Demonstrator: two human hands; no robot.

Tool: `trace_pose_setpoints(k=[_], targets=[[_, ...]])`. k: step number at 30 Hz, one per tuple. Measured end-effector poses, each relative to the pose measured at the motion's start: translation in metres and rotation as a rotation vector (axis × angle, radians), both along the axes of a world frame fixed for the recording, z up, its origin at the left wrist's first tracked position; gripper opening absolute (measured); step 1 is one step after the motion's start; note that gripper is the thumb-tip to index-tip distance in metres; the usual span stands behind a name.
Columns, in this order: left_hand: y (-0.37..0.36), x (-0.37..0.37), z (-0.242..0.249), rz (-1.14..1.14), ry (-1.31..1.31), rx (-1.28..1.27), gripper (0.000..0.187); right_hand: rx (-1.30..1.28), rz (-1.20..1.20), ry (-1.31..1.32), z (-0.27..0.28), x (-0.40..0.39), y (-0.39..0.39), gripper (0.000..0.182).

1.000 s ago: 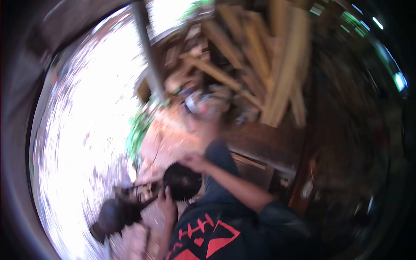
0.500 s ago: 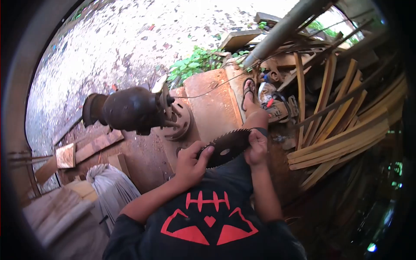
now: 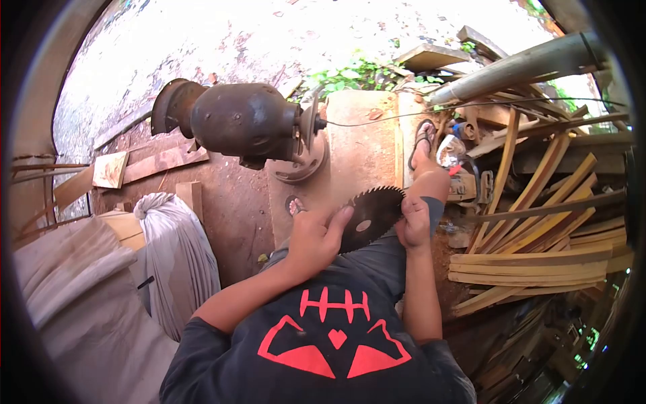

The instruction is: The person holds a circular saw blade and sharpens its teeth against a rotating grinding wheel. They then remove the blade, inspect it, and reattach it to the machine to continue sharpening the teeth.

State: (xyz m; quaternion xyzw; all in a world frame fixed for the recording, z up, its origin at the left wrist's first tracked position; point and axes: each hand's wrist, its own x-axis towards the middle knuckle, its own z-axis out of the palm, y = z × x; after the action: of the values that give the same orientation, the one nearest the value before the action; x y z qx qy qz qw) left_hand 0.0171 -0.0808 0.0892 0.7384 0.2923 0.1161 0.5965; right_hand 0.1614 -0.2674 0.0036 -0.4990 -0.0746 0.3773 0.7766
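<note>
Both hands gripping a circular saw blade (image 3: pixel 369 219) by its rim
Left hand (image 3: pixel 316 237) and right hand (image 3: pixel 413 225) pinching opposite edges; stiff, probably heavyish steel with sharp teeth, safest handling by flat faces

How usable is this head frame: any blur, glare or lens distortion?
Head view: sharp on both hands, left hand and right hand, gripping the saw blade; strong fisheye bends the edges with a dark vignette; sunlit ground at top is blown out; the wood stack at right falls into shade.
</note>
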Motion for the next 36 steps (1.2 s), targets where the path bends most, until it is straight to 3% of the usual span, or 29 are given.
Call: trace_pose_setpoints(k=[3,6,10,13,17,18,21,25,29,33,36], targets=[[0.004,0.006,-0.007,0.041,0.003,0.003,0.027,-0.223,0.118,-0.164,-0.024,0.019,-0.006,0.020],[0.005,0.009,-0.028,0.073,0.065,-0.055,0.028,-0.378,-0.039,-0.170,0.000,0.020,0.036,0.018],[0.002,0.018,-0.058,0.153,0.091,-0.084,0.030,-0.569,0.189,-0.312,-0.014,0.053,0.047,0.022],[-0.002,0.023,-0.085,0.247,0.088,-0.129,0.032,-0.621,0.394,-0.325,-0.026,0.080,0.062,0.025],[-0.002,0.026,-0.110,0.329,0.170,-0.263,0.031,-0.473,0.504,-0.232,-0.042,0.099,0.097,0.027],[-0.001,0.028,-0.112,0.338,0.210,-0.294,0.031,-0.557,0.604,-0.389,-0.045,0.107,0.102,0.028],[0.000,0.031,-0.122,0.388,0.234,-0.285,0.033,-0.626,0.826,-0.525,-0.034,0.126,0.128,0.026],[-0.002,0.036,-0.139,0.492,0.138,-0.403,0.039,-0.574,0.969,-0.509,-0.019,0.149,0.155,0.028],[0.001,0.045,-0.134,0.485,0.240,-0.310,0.040,-0.499,0.844,-0.592,-0.032,0.146,0.158,0.029],[0.001,0.050,-0.132,0.519,0.204,-0.252,0.037,-0.599,0.692,-0.583,-0.025,0.136,0.160,0.033],[-0.003,0.067,-0.124,0.728,0.111,-0.371,0.043,-0.621,0.575,-0.600,-0.016,0.130,0.162,0.032]])
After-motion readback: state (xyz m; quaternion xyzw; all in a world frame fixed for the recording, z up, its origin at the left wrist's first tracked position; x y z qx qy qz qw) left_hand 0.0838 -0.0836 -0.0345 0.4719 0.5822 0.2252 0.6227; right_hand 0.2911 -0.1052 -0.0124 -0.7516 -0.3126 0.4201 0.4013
